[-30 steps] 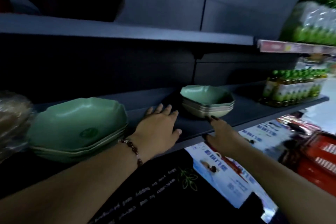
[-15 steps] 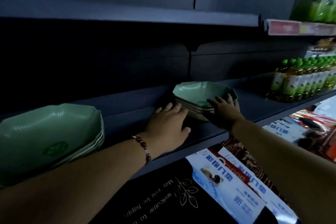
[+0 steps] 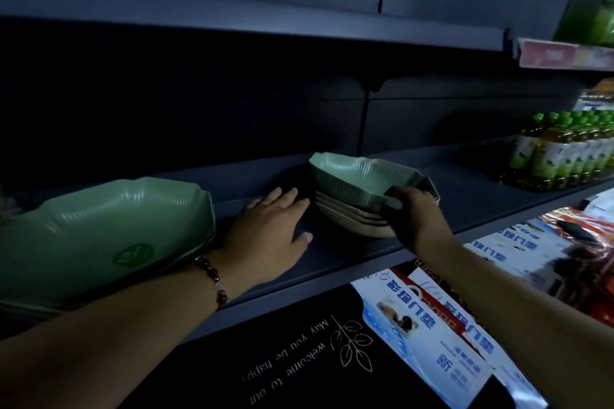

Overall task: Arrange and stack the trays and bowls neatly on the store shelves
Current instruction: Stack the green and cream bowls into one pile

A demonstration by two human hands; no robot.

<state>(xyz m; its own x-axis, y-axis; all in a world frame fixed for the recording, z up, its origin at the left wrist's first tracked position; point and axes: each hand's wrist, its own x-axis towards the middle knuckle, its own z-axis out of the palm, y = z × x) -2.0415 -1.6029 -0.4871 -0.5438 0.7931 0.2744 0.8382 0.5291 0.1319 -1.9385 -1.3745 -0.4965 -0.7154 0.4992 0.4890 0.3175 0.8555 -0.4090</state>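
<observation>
A small stack of ribbed bowls (image 3: 352, 219) sits mid-shelf, beige ones below. My right hand (image 3: 415, 216) grips the near rim of the green top bowl (image 3: 349, 176), which is tilted up off the stack. My left hand (image 3: 275, 229) lies flat, fingers spread, on the dark shelf (image 3: 349, 252) just left of the stack, a bead bracelet on its wrist. A stack of larger green bowls (image 3: 99, 236) stands at the left end of the shelf, beside my left forearm.
Green-capped drink bottles (image 3: 561, 153) line the shelf at the right. Another shelf board (image 3: 265, 20) hangs overhead. Below the shelf edge lie a black doormat (image 3: 299, 362) and packaged mats (image 3: 442, 319) with blue print; red packs sit further right.
My right hand has gone from the shelf edge to the small stack, taken the green top bowl's rim and tipped it up. My left hand stays on the shelf.
</observation>
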